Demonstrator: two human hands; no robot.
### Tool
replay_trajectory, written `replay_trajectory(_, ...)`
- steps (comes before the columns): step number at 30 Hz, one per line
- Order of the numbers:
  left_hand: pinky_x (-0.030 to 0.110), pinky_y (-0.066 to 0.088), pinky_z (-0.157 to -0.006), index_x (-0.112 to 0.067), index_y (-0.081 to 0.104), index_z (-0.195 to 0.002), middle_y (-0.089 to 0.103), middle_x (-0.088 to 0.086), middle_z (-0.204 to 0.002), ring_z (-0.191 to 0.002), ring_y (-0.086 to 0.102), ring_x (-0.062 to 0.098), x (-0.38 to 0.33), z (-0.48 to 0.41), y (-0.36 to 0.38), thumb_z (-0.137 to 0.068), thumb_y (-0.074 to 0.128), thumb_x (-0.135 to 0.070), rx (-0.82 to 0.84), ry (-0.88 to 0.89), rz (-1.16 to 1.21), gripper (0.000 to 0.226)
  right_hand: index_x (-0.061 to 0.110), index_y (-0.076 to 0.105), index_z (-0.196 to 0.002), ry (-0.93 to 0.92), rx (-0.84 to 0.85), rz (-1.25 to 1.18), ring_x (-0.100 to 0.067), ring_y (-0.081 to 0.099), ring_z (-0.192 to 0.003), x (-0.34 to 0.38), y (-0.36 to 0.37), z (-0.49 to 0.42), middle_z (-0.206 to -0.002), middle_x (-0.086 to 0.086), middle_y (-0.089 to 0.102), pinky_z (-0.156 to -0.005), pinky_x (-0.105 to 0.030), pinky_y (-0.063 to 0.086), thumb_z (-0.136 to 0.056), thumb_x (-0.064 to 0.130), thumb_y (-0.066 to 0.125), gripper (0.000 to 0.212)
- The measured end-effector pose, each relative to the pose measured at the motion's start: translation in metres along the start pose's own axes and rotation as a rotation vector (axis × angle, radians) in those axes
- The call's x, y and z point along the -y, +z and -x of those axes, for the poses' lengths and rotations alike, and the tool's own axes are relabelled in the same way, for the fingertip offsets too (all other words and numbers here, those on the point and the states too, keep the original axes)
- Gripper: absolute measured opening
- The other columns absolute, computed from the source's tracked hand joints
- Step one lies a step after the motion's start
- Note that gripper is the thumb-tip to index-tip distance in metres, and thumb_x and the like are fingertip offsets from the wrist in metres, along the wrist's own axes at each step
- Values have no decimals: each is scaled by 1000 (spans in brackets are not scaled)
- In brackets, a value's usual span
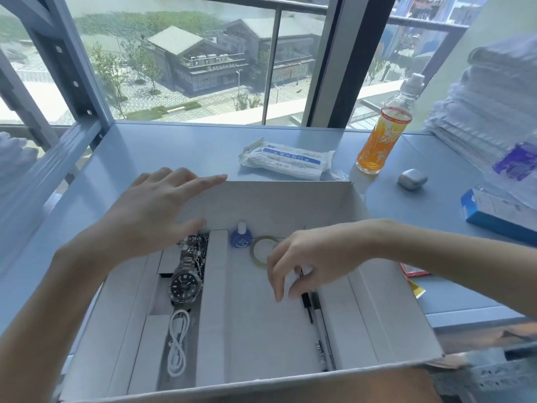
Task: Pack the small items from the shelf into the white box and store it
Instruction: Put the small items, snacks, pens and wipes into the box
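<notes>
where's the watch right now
Head view: the watch lies in the left compartment of the white box, below the left hand, with the coiled white cable nearer the camera.

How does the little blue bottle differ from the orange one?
The orange drink bottle is far bigger than the blue dropper bottle. The drink bottle shows orange liquid; the dropper bottle has a blue body. The drink bottle stands on the shelf, the dropper bottle inside the white box. Both have white caps.

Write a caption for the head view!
Left hand and right hand over a white box holding a watch, cable and pens.
</notes>
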State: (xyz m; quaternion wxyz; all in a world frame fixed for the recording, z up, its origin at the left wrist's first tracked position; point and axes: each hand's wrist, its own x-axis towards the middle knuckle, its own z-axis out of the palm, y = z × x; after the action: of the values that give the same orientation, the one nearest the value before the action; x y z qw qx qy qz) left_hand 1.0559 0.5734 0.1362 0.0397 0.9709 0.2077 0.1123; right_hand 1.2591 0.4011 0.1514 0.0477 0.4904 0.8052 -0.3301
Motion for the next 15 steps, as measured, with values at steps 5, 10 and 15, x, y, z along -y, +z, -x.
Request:
replay_trajectory(5,34,30,-86,-65,11,-132,52,-12,-116,-106,47,16,3,-6,0,-82,32,-67,22,12,36,54,15,70,-95,47,-503,20,-9,62,-83,-5,-34,73,-94,0,67,-72,-16,50,-87,18,61,12)
replay_trajectory(10,36,40,-87,-68,20,-122,53,-8,-130,-99,56,18,-8,-27,-3,-78,41,-59,116,23,112,50,20,67,-89,296,-757,-8,-5,62,-79,-36,-19,128,-86,6,67,-68,-17,51,-83,14,66,8)
replay_trajectory(15,31,39,-89,-44,37,-136,51,-11,-132,-114,51,12,-4,-48,17,-85,57,-45,82,36,80,55,24,56,-101,643,-542,-165,-6,59,-94,-76,27,138,-101,8,59,-75,-15,47,-80,27,71,26)
